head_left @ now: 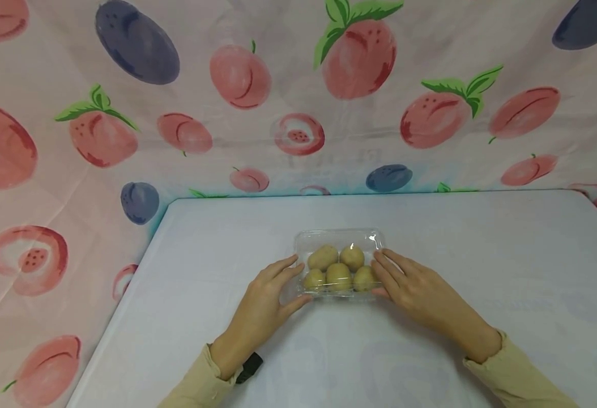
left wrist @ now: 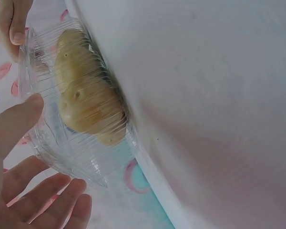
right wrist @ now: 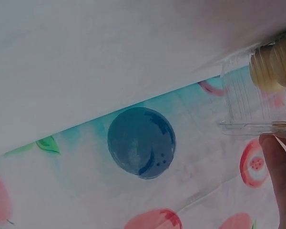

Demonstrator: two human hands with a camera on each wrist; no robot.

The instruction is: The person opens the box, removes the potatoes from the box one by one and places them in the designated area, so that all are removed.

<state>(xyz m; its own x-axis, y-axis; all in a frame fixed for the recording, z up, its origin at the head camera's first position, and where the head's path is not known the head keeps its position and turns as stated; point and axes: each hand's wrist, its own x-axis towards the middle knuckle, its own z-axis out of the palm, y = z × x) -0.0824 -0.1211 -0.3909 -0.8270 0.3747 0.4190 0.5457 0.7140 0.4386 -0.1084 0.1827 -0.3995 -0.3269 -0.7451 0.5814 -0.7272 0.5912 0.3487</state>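
Several yellowish potatoes (head_left: 338, 276) lie inside a clear plastic box (head_left: 339, 235) with ribbed walls, which stands on the white table. My left hand (head_left: 263, 300) is at the box's left end, fingers spread and relaxed. In the left wrist view its thumb (left wrist: 31, 107) is right at the rim, with the other fingers (left wrist: 57, 202) beside the end wall. At the right end, my right hand (head_left: 413, 289) lays fairly straight fingers along the edge, its thumb near the front corner. The right wrist view shows a fingertip (right wrist: 267, 140) touching the rim.
The white table (head_left: 217, 232) reaches back to a fruit-patterned cloth (head_left: 191, 96) hanging behind it and along the left side. A dark band (head_left: 249, 368) is on the left wrist, by the beige sleeve (head_left: 201, 379).
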